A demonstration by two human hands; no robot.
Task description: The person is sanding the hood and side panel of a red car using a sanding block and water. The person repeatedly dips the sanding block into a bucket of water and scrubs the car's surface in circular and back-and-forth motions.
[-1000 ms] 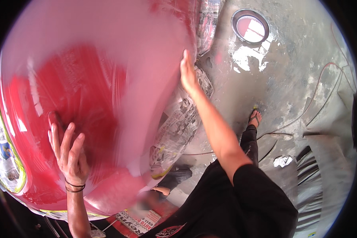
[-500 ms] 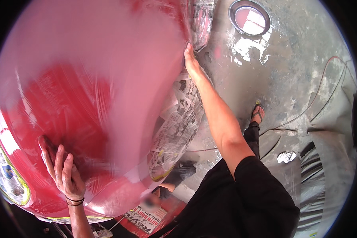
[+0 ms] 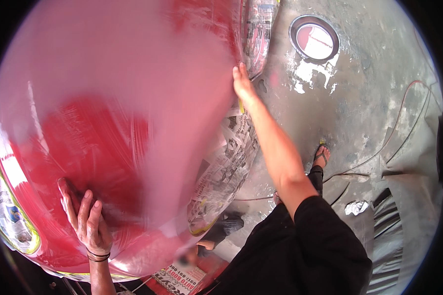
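Observation:
A large curved red car panel [image 3: 108, 137], partly covered in hazy pink film, fills the left half. My left hand [image 3: 88, 223] rests on its lower part with fingers extended and slightly bent, over a dark reflection or patch; anything under the fingertips is unclear. My right hand [image 3: 243, 83] lies with outstretched fingers along the panel's right edge, beside taped newspaper masking [image 3: 221, 162]. No held object shows in it. More newspaper masking [image 3: 5, 206] edges the panel at the far left.
A round basin [image 3: 314, 38] of pinkish liquid sits on the wet concrete floor. Hoses [image 3: 403, 101] and grey sheeting [image 3: 413, 221] lie rightward. My sandalled foot [image 3: 321, 156] stands below the basin. Another person's arm [image 3: 206, 244] shows under the panel, near a red sign [image 3: 182, 275].
The panel and floor sit lower in the picture as the view has shifted. My left hand appears lower too; my right hand has slid slightly along the panel's edge.

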